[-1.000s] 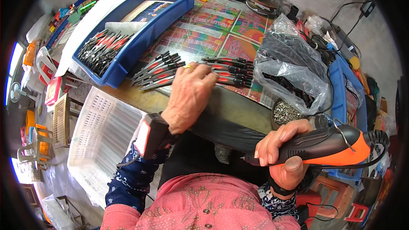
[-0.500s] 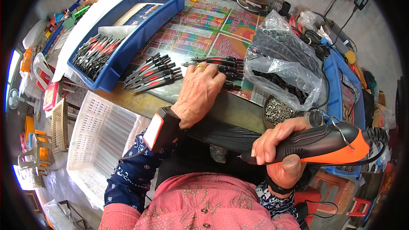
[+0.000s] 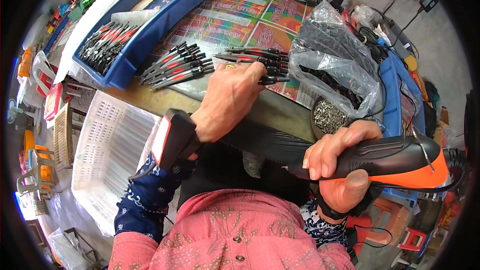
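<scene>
My right hand (image 3: 340, 165) is wrapped round a black and orange electric screwdriver (image 3: 395, 162), its tip pointing left and a coiled cord at its rear. My left hand (image 3: 232, 95) reaches over the bench with bent fingers, closed at the near side of a pile of slim pen-shaped tools (image 3: 257, 56) in black, grey and red. Its fingertips are partly hidden but seem to pinch one of these tools. To the left of that hand lies a fanned group of the same pen-shaped tools (image 3: 177, 67).
A blue tray (image 3: 131, 52) at the left holds many such tools. A clear plastic bag (image 3: 335, 45) with dark parts lies right of the pile, near a round bowl of small metal pieces (image 3: 330, 116). A white plastic basket (image 3: 107, 150) stands below the bench's left edge.
The view has shifted slightly. My left hand remains at the right pile, its fingers bent in more closely. The screwdriver stays in my right hand, a little further right in the picture.
</scene>
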A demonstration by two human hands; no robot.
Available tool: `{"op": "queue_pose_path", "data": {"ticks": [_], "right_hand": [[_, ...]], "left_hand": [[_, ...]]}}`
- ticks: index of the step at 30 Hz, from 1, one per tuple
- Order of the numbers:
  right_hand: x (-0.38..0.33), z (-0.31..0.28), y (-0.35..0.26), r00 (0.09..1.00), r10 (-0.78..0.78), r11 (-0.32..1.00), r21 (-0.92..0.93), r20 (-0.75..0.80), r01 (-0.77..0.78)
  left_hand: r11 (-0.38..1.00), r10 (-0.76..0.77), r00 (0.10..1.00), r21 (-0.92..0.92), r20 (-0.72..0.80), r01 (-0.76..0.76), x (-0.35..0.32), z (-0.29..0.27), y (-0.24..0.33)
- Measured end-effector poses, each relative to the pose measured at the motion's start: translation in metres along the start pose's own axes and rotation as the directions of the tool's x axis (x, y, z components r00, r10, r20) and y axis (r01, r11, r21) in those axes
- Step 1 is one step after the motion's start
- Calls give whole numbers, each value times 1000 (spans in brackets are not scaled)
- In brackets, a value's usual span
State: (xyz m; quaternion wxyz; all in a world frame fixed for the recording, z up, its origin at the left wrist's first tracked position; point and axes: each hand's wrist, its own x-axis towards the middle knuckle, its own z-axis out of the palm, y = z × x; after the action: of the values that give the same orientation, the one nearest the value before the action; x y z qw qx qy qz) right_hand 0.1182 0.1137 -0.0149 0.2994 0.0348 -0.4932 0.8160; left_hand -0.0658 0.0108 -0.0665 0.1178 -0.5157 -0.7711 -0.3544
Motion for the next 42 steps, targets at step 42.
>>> {"op": "queue_pose_path", "data": {"ticks": [42], "right_hand": [[18, 18, 26, 903, -136, 962, -166, 407, 219]], "left_hand": [[-253, -553, 491, -698, 673, 670, -104, -12, 77]]}}
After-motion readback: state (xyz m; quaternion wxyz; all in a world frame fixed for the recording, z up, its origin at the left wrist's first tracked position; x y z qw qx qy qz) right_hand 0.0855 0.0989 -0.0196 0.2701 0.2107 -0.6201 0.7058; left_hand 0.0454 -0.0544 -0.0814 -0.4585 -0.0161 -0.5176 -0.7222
